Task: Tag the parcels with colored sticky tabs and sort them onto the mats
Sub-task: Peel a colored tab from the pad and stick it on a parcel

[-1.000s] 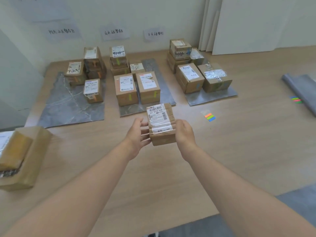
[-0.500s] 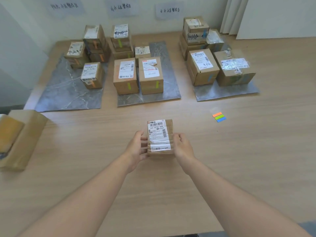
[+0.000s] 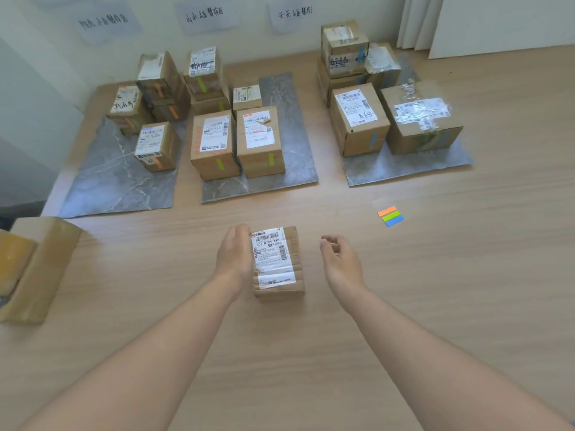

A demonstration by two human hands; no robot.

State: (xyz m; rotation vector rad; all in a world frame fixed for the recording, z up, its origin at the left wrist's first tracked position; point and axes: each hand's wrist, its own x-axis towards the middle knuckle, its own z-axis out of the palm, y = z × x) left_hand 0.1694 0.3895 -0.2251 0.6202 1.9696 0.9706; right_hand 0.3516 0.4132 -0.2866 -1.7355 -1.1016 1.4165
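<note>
- The small parcel [image 3: 277, 262] rests on the wooden surface [image 3: 466, 275], its white shipping label facing up. No coloured tab shows on it.
- The left hand [image 3: 233, 256] lies flat against the left side of the small parcel. Its fingers [image 3: 241, 236] are held together and fairly straight, and they reach to the parcel's far left corner. The thumb cannot be made out.
- The right hand [image 3: 340, 262] is to the right of the small parcel, clear of it and with bare wood between. Its fingers [image 3: 329, 244] are loosely curled and hold nothing.
- The sticky tabs [image 3: 390, 216], in orange, green and blue strips, lie on the wood beyond and to the right of the small parcel, past the right hand.
- Three grey mats lie beyond the small parcel.
  - The left mat [image 3: 124, 188] holds boxes with orange tabs.
  - The middle mat [image 3: 280, 178] holds boxes with green tabs.
  - The right mat [image 3: 404, 169] holds boxes with blue tabs.
- An open carton [image 3: 37, 269] sits well to the left of the small parcel, at the edge of view.
- Paper signs [image 3: 205, 14] with handwriting hang on the wall beyond the mats.
</note>
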